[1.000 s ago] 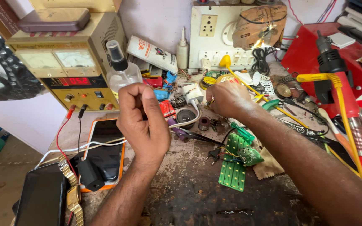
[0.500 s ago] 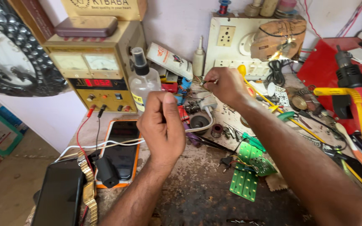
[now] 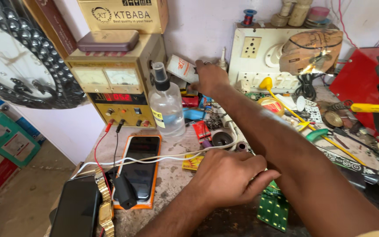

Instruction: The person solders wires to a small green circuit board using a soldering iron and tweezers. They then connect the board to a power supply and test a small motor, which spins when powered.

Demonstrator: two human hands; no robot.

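Right hand (image 3: 210, 79) is stretched to the back edge of the surface (image 3: 176, 175), its fingers curled over the lower end of a white tube (image 3: 182, 69) that leans there between the yellow bench power supply (image 3: 115, 90) and the white socket board (image 3: 264, 61); whether the grip has closed or the fingers only touch is hard to tell, since the back of the hand hides them. Left hand (image 3: 229, 177) rests low near the front edge, fingers loosely curled and close together, thumb out, holding nothing that shows, just beside a green circuit board (image 3: 273, 210) and next to the white cable (image 3: 154, 159) crossing an orange-cased phone (image 3: 137, 169). A clear spray bottle (image 3: 166, 107) stands upright just left of the reaching arm, near the tube. Judged step: the reach for the tube, grip at or just short of closing. The next move calls for a firm pinch on the tube and a lift straight up and back, keeping the forearm off the spray bottle and the small clutter beneath it.
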